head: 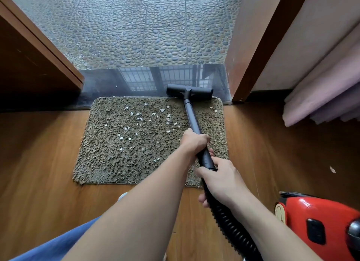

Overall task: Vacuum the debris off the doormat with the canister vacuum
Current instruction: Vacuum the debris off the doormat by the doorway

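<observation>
Head view is showing left hand [194, 141] and right hand [221, 179] gripping one wand [191, 116] over one doormat [116, 155] bearing dozens of scraps [162, 110].

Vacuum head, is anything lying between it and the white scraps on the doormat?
Nothing visible does. The vacuum head sits at the far right edge of the doormat by the threshold; the scraps lie on open pile to its left and nearer, and only its own wand crosses the right side.
</observation>
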Action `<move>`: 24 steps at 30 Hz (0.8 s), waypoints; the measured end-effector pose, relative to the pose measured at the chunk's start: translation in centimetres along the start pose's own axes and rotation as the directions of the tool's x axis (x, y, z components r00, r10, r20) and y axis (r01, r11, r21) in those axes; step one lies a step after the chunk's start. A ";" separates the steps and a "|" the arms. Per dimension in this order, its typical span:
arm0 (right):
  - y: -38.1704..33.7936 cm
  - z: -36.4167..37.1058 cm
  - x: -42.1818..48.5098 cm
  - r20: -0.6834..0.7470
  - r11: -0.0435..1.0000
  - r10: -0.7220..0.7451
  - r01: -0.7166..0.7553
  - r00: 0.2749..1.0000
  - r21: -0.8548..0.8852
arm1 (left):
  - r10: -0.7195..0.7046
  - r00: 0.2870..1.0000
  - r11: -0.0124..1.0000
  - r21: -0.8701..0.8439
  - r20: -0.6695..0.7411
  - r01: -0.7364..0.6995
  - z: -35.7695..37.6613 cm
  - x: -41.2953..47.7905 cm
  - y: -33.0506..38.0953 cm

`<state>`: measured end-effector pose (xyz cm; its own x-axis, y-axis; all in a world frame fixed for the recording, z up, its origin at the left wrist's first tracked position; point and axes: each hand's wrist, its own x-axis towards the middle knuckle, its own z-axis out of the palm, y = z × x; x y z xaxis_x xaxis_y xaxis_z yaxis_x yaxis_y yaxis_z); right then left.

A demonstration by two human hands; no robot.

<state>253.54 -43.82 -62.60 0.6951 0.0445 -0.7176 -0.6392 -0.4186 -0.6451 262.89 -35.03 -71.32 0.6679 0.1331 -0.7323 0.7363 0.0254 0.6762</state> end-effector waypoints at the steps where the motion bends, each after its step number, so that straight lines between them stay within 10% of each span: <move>1: -0.1 0.0 0.3 0.001 1.000 0.005 -0.005 1.000 0.022 | -0.002 1.000 1.000 0.010 0.003 0.002 0.0 0.2 0.2; 24: 5.1 1.7 -10.5 0.054 0.998 0.057 -0.056 0.997 -0.019 | -0.063 0.998 0.997 0.053 -0.004 0.063 -1.1 -9.3 -7.7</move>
<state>242.42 -44.92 -58.84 0.6389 0.0696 -0.7661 -0.6708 -0.4372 -0.5991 250.85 -35.40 -69.63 0.6196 0.1350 -0.7732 0.7818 -0.0188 0.6232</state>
